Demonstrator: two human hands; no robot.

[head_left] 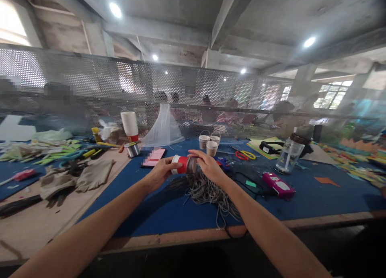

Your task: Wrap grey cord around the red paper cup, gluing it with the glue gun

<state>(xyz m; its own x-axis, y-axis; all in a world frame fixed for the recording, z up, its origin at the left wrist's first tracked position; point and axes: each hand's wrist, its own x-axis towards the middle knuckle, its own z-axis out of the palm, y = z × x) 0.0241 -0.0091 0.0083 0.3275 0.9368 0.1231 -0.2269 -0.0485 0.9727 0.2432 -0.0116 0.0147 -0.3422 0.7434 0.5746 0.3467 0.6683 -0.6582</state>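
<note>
My left hand (163, 171) is closed around the white-rimmed end of a red paper cup (181, 165) lying on its side in the air. Grey cord (191, 165) is wound in rows round the cup's other end. At that end, my right hand (208, 166) presses its fingers to the cord; its fingertips are partly hidden. Below the hands, a loose tangle of the same grey cord (209, 191) spreads over the blue table mat (144, 213). Behind the cup stand three small cord-covered cups (212, 147) with thin handles.
A stack of white paper cups (129, 124), a wire spool (132, 149) and a phone (153, 157) are at left. Work gloves (95, 175) lie further left. At right are scissors (245, 155), a magenta device (278, 185) and a clear bottle (288, 154). A perforated metal screen (187, 85) stands behind.
</note>
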